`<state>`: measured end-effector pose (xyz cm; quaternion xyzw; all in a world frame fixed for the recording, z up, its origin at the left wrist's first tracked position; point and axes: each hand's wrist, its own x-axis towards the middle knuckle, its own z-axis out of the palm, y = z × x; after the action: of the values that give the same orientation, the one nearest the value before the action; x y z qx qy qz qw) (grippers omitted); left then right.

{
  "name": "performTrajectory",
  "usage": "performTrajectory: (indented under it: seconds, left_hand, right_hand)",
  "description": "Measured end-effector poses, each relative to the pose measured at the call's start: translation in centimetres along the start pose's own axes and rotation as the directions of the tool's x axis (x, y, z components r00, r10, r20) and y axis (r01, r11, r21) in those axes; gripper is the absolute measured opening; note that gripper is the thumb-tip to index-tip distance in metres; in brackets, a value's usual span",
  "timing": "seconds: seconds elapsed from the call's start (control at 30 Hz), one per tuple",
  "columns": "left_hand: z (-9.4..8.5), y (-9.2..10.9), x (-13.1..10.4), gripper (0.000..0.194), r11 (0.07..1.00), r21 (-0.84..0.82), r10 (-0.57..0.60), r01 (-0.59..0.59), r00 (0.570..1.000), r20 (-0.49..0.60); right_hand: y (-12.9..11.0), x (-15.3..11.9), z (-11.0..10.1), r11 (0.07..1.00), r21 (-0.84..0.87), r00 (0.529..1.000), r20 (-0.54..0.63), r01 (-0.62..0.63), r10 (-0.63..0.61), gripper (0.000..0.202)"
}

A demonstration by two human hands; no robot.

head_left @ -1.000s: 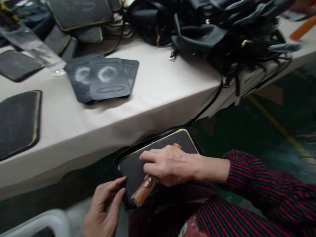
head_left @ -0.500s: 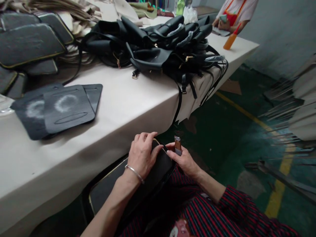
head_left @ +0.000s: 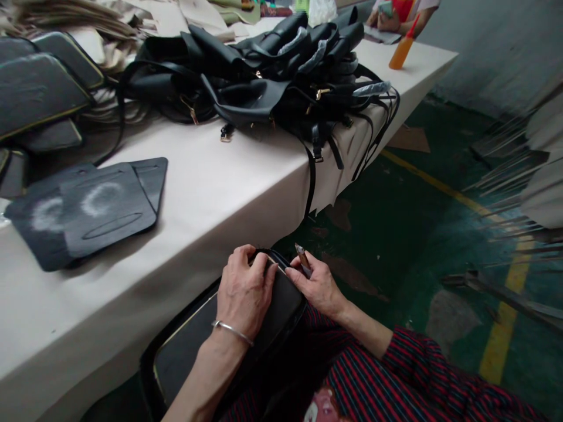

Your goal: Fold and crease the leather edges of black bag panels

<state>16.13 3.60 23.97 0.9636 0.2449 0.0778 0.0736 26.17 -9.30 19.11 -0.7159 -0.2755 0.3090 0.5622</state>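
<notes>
A black panel piece with a yellowish edge line [head_left: 189, 350] rests on the lap, leaning by the table's side. My left hand [head_left: 247, 285], a silver bangle on its wrist, is closed over the piece's far edge, fingertips curled on the rim. Just right of it, my right hand [head_left: 317, 285] pinches the same rim between thumb and finger. A short brown tool with a worn tip [head_left: 302, 258] is also held in that hand, pointing up. The fingers' undersides are hidden.
On the white-covered table [head_left: 211, 193] lie a heap of black bags with straps [head_left: 255, 94], dark flat panels [head_left: 105, 205] and an orange bottle [head_left: 400, 54]. Straps hang over the edge. Another person's hands [head_left: 389, 22] are at the far end. Rods [head_left: 519, 170] jut in from the right.
The view has shifted slightly. My left fingers have curled down onto the rim, and the brown tool in my right hand has tilted leftward.
</notes>
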Motion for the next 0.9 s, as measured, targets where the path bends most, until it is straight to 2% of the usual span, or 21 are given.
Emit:
performTrajectory:
  seconds: [0.17, 0.33, 0.47, 0.63, 0.7, 0.8, 0.87, 0.9]
  left_hand:
    - [0.5, -0.7, -3.0, 0.056, 0.99, 0.043, 0.132, -0.134, 0.99, 0.042]
    - [0.5, -1.1, -4.8, 0.075, 0.976, 0.058, 0.208, -0.212, 0.976, 0.072]
    - [0.2, -1.0, -4.9, 0.072, 0.98, 0.008, 0.196, -0.197, 0.978, 0.072]
    - [0.2, -0.3, -4.3, 0.067, 0.991, -0.054, 0.127, -0.124, 0.99, 0.06]
    - [0.4, -0.1, -3.7, 0.066, 0.986, -0.096, 0.143, -0.137, 0.987, 0.067]
    - [0.7, -0.1, -3.1, 0.069, 0.967, -0.165, 0.209, -0.194, 0.975, 0.077]
    - [0.6, -0.2, -2.9, 0.073, 0.958, -0.197, 0.231, -0.211, 0.969, 0.085]
    - [0.5, -0.3, -2.9, 0.075, 0.954, -0.207, 0.238, -0.216, 0.967, 0.09]
  right_hand:
    - [-0.2, 1.4, 0.4, 0.999, -0.039, 1.0, 0.001, -0.007, 0.007, 0.02]
    - [-0.7, 2.5, 0.7, 0.996, -0.053, 0.996, -0.037, 0.075, -0.077, 0.023]
    - [-1.4, 2.4, 0.8, 0.988, -0.075, 0.987, -0.077, 0.137, -0.143, 0.021]
    - [-1.8, 2.8, 0.9, 0.975, -0.112, 0.977, -0.069, 0.193, -0.201, 0.019]
    - [-1.6, 2.9, 0.5, 0.987, -0.048, 0.988, -0.025, 0.154, -0.155, 0.021]
    - [-1.1, 2.2, -0.4, 0.994, 0.108, 0.989, 0.145, 0.001, -0.017, 0.026]
    - [-0.7, 1.2, -0.9, 0.989, 0.125, 0.975, 0.216, -0.075, 0.047, 0.03]
    - [-0.5, 0.5, -0.9, 0.991, 0.107, 0.976, 0.212, -0.081, 0.057, 0.031]
